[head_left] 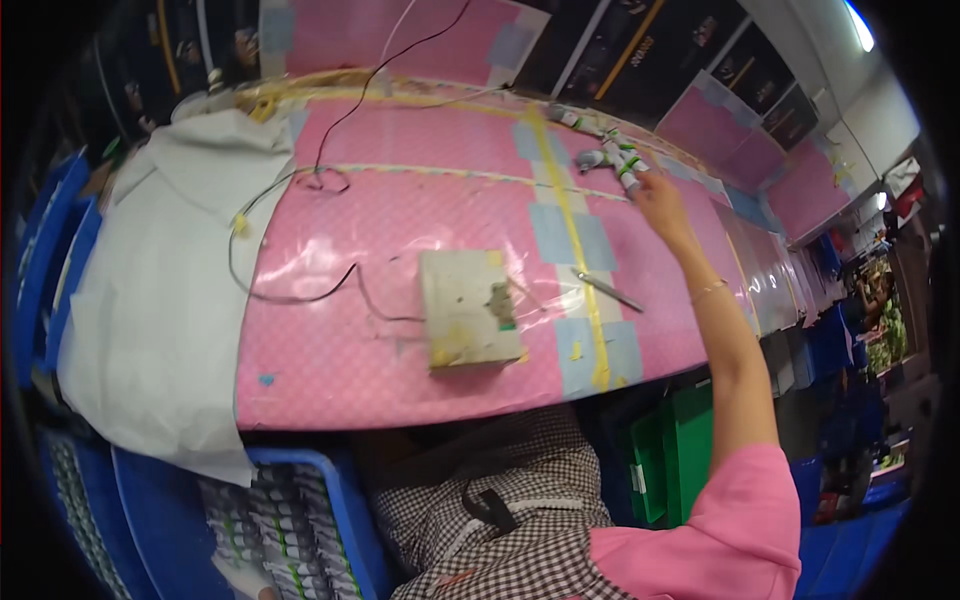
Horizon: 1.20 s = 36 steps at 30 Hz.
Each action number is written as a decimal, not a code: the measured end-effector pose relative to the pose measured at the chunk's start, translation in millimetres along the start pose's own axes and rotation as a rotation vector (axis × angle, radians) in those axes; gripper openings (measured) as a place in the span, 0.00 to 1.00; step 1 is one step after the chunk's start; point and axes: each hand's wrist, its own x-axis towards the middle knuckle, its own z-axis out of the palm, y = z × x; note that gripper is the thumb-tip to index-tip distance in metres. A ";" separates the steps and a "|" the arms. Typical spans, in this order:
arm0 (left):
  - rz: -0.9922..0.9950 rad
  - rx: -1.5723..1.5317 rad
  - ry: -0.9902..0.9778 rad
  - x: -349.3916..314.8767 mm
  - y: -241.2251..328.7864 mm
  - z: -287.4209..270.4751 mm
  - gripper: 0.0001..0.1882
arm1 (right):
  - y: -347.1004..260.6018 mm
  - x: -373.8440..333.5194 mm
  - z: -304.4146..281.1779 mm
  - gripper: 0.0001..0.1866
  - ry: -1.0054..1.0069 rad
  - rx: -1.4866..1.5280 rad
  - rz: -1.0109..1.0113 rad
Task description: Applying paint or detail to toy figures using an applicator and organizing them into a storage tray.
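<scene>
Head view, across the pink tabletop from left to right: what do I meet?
White sheet draped over the left end → worn, pale box → slim metallic, pen-like tool → right hand.

We can pass over the pink table (430, 215) beyond the box (465, 310); box, cable (310, 299) and metal tool (612, 291) obstruct nearer us, white bundles (624, 160) at far right.

Right hand (657, 203): at white-green bundles (622, 158), far right
Left hand (266, 593): barely visible, at blue bin (352, 510), near left
Tabletop (320, 370): pink; box (462, 312) mid, slim tool (610, 291) right of it
Cloth (165, 290): white, left
</scene>
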 end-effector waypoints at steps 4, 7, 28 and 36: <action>-0.062 -0.331 0.068 8.7 108.9 -90.6 0.24 | -10.3 36.6 47.9 0.18 0.035 -0.263 -0.024; -0.052 -0.551 0.103 1.1 222.4 -157.1 0.22 | -10.9 56.8 72.3 0.20 0.096 -0.363 -0.176; -0.208 -2.146 -1.481 -141.3 627.8 -188.1 0.15 | -180.6 -136.3 -68.8 0.18 -0.971 1.708 0.148; -0.158 -2.304 -1.515 -143.9 596.0 -190.5 0.22 | -233.5 -222.6 -29.8 0.24 -1.032 2.630 0.329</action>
